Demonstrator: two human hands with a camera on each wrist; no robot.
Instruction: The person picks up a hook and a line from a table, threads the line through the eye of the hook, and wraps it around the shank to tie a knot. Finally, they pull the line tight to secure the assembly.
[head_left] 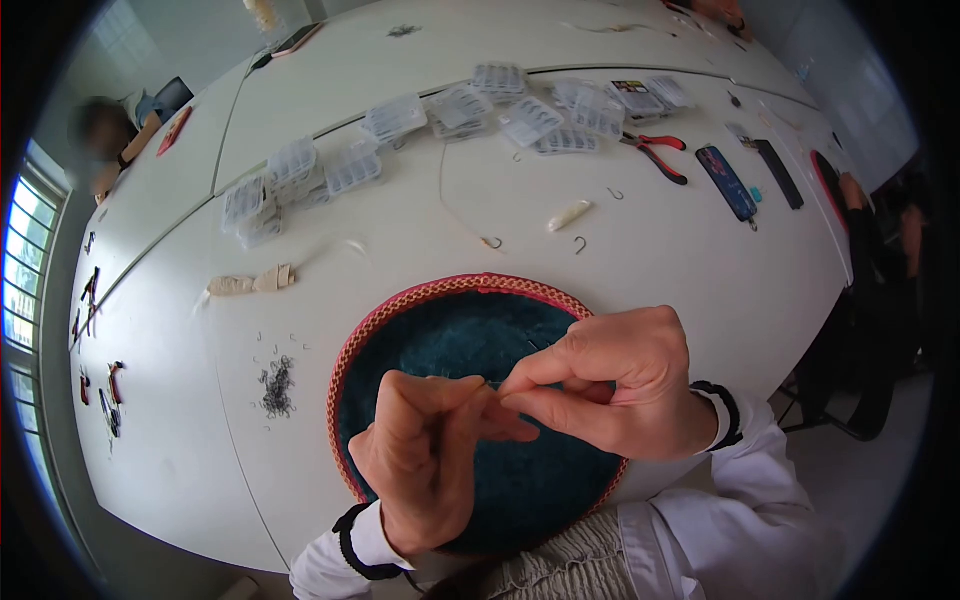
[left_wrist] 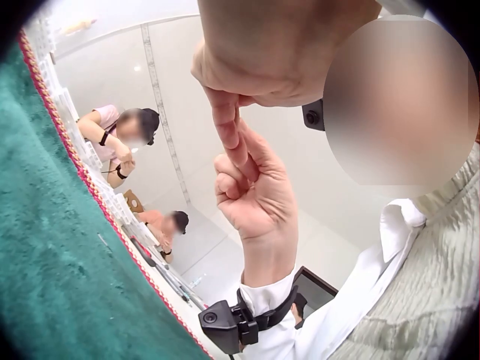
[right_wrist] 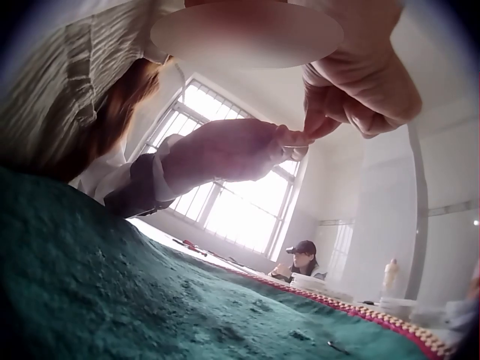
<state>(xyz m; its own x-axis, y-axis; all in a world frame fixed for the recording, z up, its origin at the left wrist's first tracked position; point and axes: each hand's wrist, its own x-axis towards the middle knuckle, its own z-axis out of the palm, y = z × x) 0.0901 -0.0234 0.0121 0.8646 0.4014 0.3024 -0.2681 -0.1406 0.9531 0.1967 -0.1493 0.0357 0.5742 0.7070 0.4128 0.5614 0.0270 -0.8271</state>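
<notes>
Above a round dark-green velvet pad [head_left: 500, 500] with a red and gold braided rim, both hands meet at the fingertips. The left hand [head_left: 425, 450] pinches something tiny between thumb and curled forefinger. The right hand [head_left: 625, 385] pinches at the same spot from the right, its tips touching or nearly touching the left ones. What they pinch is too small and covered to make out. In the left wrist view the right hand [left_wrist: 259, 187] shows its fingers folded in; in the right wrist view the left hand [right_wrist: 225, 150] reaches across, its fingertips against the right hand's [right_wrist: 360, 90].
Clear plastic boxes [head_left: 395, 118] stand in stacks behind the pad. Red-handled pliers [head_left: 662, 158], a blue case [head_left: 727, 184], loose hooks [head_left: 580, 245] and a whitish bundle [head_left: 570, 216] lie to the right. A pile of small hooks [head_left: 277, 388] and a wrapped roll [head_left: 252, 282] lie left.
</notes>
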